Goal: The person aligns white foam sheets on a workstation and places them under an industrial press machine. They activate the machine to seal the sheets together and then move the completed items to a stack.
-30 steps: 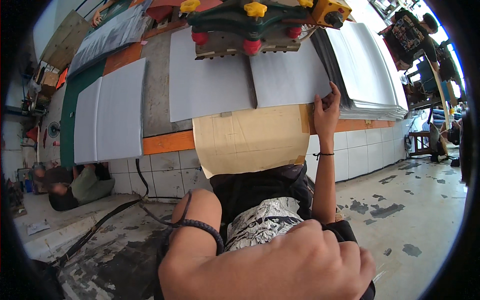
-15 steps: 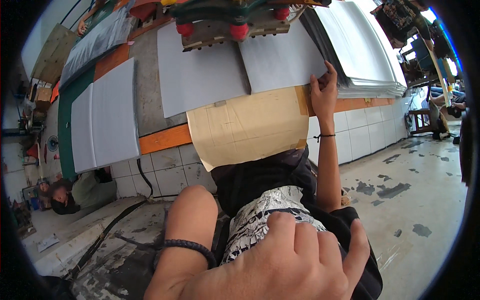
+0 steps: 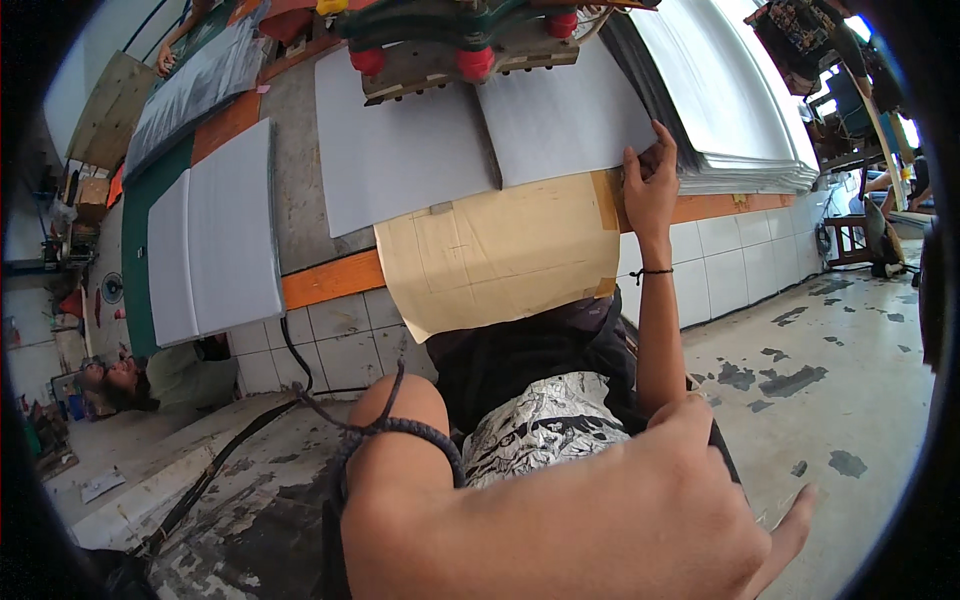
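My right hand (image 3: 652, 190) is at the near right corner of a white paper sheet (image 3: 565, 115), thumb and index finger closed around that corner and the other fingers curled. Beside it lies another white sheet (image 3: 405, 150), with a narrow dark gap between them. A cream paper sheet (image 3: 500, 250) with pencil lines and taped corners hangs over the table's front edge, left of my right wrist. Close to my lap, my left hand (image 3: 690, 490) has its back showing. One finger sticks out to the side; most others are hidden. Nothing shows in it.
A green machine part (image 3: 480, 30) with red cylinders overhangs the sheets. A tall paper stack (image 3: 710, 80) stands at right. Folded white sheets (image 3: 225, 235) lie at left on a green surface (image 3: 135, 230). A person (image 3: 185, 380) is low at the far left.
My left hand has swung to the right across my lap, and its forearm now fills the lower edge. My right hand has stayed at the sheet's corner. The view has shifted slightly.
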Tool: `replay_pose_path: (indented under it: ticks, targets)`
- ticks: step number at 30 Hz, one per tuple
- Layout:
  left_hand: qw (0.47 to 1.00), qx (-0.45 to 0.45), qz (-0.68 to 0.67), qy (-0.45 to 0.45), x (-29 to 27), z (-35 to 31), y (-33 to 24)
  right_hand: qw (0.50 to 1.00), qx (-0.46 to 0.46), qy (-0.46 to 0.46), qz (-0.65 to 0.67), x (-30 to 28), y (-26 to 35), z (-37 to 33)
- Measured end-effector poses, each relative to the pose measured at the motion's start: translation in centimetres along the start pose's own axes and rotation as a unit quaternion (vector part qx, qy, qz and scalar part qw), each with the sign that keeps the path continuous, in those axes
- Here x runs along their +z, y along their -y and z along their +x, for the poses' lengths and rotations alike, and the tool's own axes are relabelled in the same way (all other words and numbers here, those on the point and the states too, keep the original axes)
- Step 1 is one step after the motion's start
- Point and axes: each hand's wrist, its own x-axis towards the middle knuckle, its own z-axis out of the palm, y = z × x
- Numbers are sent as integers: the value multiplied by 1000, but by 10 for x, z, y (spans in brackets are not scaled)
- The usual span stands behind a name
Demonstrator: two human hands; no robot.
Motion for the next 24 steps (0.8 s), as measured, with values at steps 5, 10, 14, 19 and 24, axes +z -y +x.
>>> replay_pose_path:
  ticks: [5,10,14,19,24]
  targets:
    - [965,-1,-22,-262,47,-19,6,1000,-1,14,0,-5,0,2]
    - [921,-181,-153,-310,71,-82,64,999,11,7,41,3,9,-1]
    - [748,-497,-154,-412,133,-141,155,1000,10,16,23,-1,-1,0]
    - [637,-632,162,-411,198,-186,203,998,40,25,32,-1,9,5]
    - [586,-667,204,-411,204,-175,213,990,108,59,73,-3,13,6]
